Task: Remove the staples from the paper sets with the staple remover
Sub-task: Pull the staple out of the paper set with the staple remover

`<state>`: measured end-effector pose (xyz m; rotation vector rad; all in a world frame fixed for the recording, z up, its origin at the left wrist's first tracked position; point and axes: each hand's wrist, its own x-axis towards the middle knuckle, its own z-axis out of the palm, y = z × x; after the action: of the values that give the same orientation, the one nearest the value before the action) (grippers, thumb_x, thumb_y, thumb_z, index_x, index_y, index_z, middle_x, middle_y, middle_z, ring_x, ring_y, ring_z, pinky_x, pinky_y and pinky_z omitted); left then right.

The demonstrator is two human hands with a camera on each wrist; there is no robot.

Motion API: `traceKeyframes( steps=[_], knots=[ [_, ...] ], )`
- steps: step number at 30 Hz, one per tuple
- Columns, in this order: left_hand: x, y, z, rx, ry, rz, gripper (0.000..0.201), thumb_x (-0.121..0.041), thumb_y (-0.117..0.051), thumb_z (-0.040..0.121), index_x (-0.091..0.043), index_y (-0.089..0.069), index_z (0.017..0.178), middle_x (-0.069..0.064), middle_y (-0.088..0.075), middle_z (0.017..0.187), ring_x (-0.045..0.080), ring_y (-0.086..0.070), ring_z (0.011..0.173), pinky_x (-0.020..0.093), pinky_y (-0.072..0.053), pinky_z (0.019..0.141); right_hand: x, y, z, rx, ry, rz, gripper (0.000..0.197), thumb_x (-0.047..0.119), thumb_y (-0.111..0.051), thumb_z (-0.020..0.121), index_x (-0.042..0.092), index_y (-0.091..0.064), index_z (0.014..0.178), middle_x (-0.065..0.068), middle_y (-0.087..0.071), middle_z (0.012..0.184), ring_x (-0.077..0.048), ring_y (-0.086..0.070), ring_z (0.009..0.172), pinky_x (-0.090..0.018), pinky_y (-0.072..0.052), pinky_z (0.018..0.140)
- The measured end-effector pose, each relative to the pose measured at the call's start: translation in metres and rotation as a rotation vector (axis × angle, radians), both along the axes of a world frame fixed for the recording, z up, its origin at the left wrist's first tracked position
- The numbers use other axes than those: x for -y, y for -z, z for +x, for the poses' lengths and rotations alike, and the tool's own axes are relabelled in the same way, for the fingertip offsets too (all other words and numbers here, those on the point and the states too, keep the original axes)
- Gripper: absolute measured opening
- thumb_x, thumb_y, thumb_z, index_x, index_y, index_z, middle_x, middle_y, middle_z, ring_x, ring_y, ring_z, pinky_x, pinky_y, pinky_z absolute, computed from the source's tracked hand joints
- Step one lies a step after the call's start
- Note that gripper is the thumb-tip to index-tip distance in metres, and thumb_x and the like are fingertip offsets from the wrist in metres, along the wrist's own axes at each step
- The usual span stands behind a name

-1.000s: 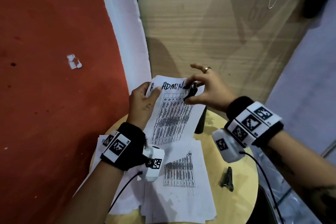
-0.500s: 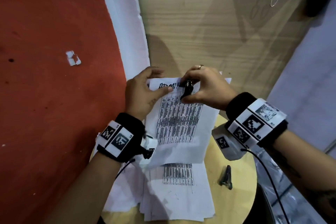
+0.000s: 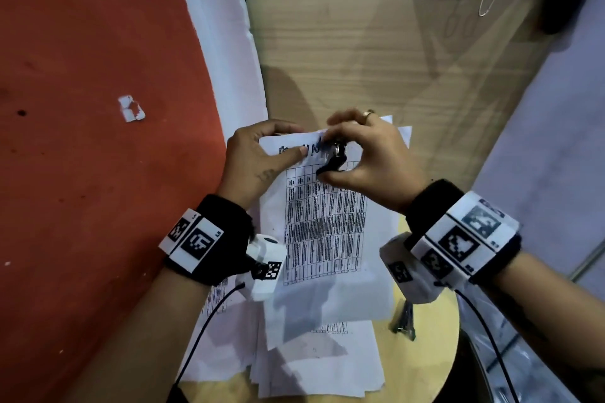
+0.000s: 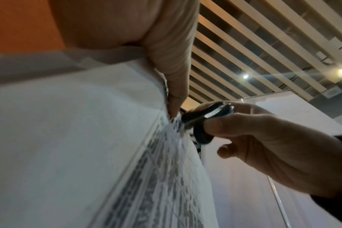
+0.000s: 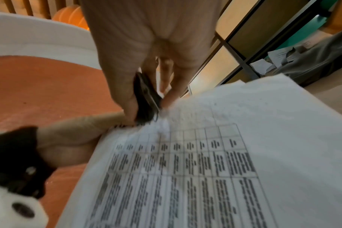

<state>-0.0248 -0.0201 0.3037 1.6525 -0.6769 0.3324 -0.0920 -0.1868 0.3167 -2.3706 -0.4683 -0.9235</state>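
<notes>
A printed paper set with a table and a handwritten heading is held up above the round table. My left hand pinches its top left corner, thumb on the front. My right hand grips a black staple remover between thumb and fingers, its claws on the top edge of the sheet next to my left thumb. The left wrist view shows the staple remover biting at the paper just below my thumb tip. In the right wrist view the staple remover sits on the paper set. No staple is discernible.
More printed sheets lie stacked on the round yellow table. A second dark staple remover lies on the table to the right of them. An orange wall stands at the left, a wooden panel behind.
Both hands have raised the paper set and turned it flatter toward me. The staple remover has shifted onto the top edge near my left thumb.
</notes>
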Motion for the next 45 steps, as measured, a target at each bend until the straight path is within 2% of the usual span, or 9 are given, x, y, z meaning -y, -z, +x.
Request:
traceKeyframes(
  steps=[2,7,11,19,25,28,32,40,45],
  knots=[
    [0.000,-0.003,-0.001,-0.014,-0.020,-0.002,0.024,-0.007,-0.079,0.072,-0.017,-0.071,0.093,-0.007,-0.071,0.092,0.005,-0.065,0.092,0.014,-0.045,0.090,-0.002,0.006,-0.003,0.154,-0.033,0.023,0.036,0.013,-0.077,0.065,0.002,-0.067,0.098,-0.012,-0.059,0.109,-0.010,-0.055,0.098,-0.008,-0.043,0.082],
    [-0.001,-0.009,-0.003,-0.081,0.026,0.016,0.025,-0.010,-0.081,0.069,-0.022,-0.072,0.089,0.001,-0.073,0.092,0.011,-0.066,0.092,0.026,-0.048,0.094,-0.003,0.009,-0.004,0.232,-0.107,-0.045,0.038,0.012,-0.075,0.072,0.000,-0.066,0.107,-0.014,-0.064,0.109,-0.024,-0.062,0.100,-0.033,-0.056,0.075],
    [0.001,-0.013,-0.008,-0.096,0.038,-0.011,0.024,-0.006,-0.080,0.070,-0.017,-0.072,0.090,0.000,-0.072,0.085,0.005,-0.065,0.078,0.017,-0.049,0.077,-0.005,0.006,-0.004,0.245,-0.111,-0.086,0.035,0.013,-0.072,0.074,0.002,-0.067,0.107,-0.013,-0.065,0.111,-0.025,-0.064,0.095,-0.030,-0.057,0.066],
    [0.004,-0.014,-0.014,-0.114,-0.010,-0.019,0.022,-0.008,-0.082,0.068,-0.014,-0.073,0.087,0.005,-0.072,0.083,0.011,-0.064,0.076,0.031,-0.052,0.082,-0.005,0.006,-0.004,0.289,-0.103,-0.126,0.034,0.010,-0.073,0.070,0.001,-0.069,0.103,-0.013,-0.067,0.106,-0.027,-0.067,0.088,-0.031,-0.057,0.058],
    [0.005,-0.014,-0.018,-0.114,-0.035,-0.049,0.021,-0.007,-0.082,0.066,-0.011,-0.073,0.085,0.014,-0.072,0.086,0.013,-0.063,0.073,0.030,-0.053,0.077,-0.006,0.008,-0.001,0.341,-0.079,-0.150,0.033,0.011,-0.074,0.068,-0.001,-0.070,0.099,-0.016,-0.069,0.102,-0.029,-0.068,0.087,-0.034,-0.056,0.065],
    [0.005,-0.012,-0.017,-0.107,-0.041,-0.032,0.021,-0.011,-0.084,0.063,-0.018,-0.072,0.079,0.006,-0.071,0.079,0.011,-0.061,0.071,0.031,-0.051,0.076,-0.007,0.009,-0.001,0.355,-0.074,-0.160,0.032,0.009,-0.073,0.067,-0.002,-0.070,0.097,-0.016,-0.069,0.101,-0.031,-0.068,0.084,-0.039,-0.057,0.062],
    [0.005,-0.010,-0.014,-0.096,-0.067,-0.016,0.020,-0.034,-0.082,0.052,-0.030,-0.072,0.070,-0.004,-0.072,0.077,0.011,-0.065,0.075,0.038,-0.053,0.083,-0.009,0.009,0.000,0.368,-0.077,-0.193,0.032,0.008,-0.074,0.066,-0.002,-0.069,0.096,-0.015,-0.069,0.099,-0.030,-0.068,0.083,-0.043,-0.057,0.061],
    [0.003,-0.012,-0.017,-0.128,-0.059,-0.020,0.022,-0.015,-0.085,0.060,-0.025,-0.070,0.073,0.001,-0.071,0.079,0.014,-0.064,0.076,0.046,-0.054,0.087,-0.009,0.007,-0.002,0.333,-0.105,-0.182,0.032,0.008,-0.072,0.067,-0.003,-0.069,0.098,-0.015,-0.068,0.100,-0.031,-0.067,0.085,-0.044,-0.057,0.062],
    [0.005,-0.011,-0.017,-0.140,-0.079,-0.016,0.023,-0.027,-0.082,0.055,-0.022,-0.071,0.074,0.001,-0.071,0.077,0.015,-0.065,0.075,0.036,-0.055,0.081,-0.010,0.006,-0.005,0.308,-0.111,-0.181,0.034,0.007,-0.073,0.066,-0.002,-0.069,0.098,-0.013,-0.068,0.100,-0.030,-0.067,0.084,-0.044,-0.057,0.063]
  ],
)
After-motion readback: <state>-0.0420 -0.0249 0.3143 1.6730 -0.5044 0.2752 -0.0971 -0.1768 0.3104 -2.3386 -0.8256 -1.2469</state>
